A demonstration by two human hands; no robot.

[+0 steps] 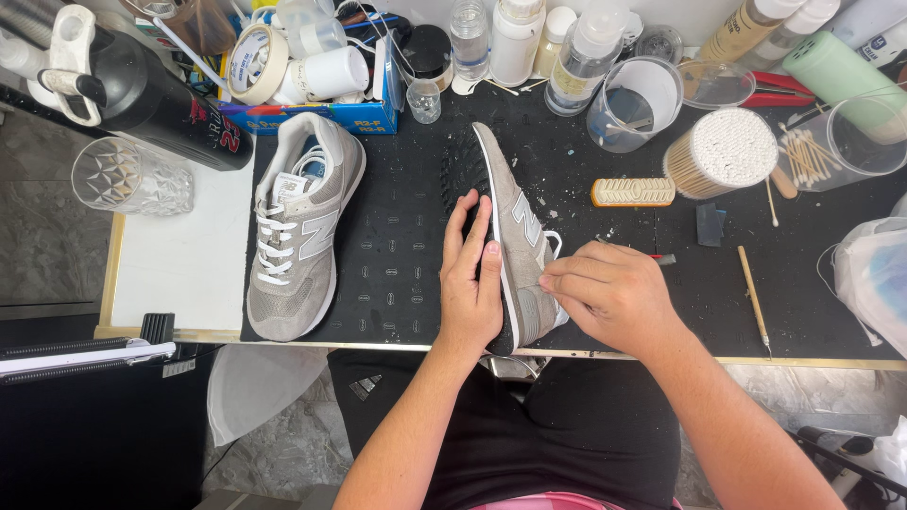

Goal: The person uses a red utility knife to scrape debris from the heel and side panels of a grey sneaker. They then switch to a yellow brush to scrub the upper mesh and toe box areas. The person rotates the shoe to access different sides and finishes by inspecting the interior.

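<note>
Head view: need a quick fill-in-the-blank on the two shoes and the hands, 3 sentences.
1. The left hand steadies the grey shoe on its side by pressing on its black ____.
2. The second grey shoe stands upright on the mat, to the ____ of the held one.
3. The right hand pinches a thin tool against the held shoe's ____ upper.

Missing words: sole; left; grey
</note>
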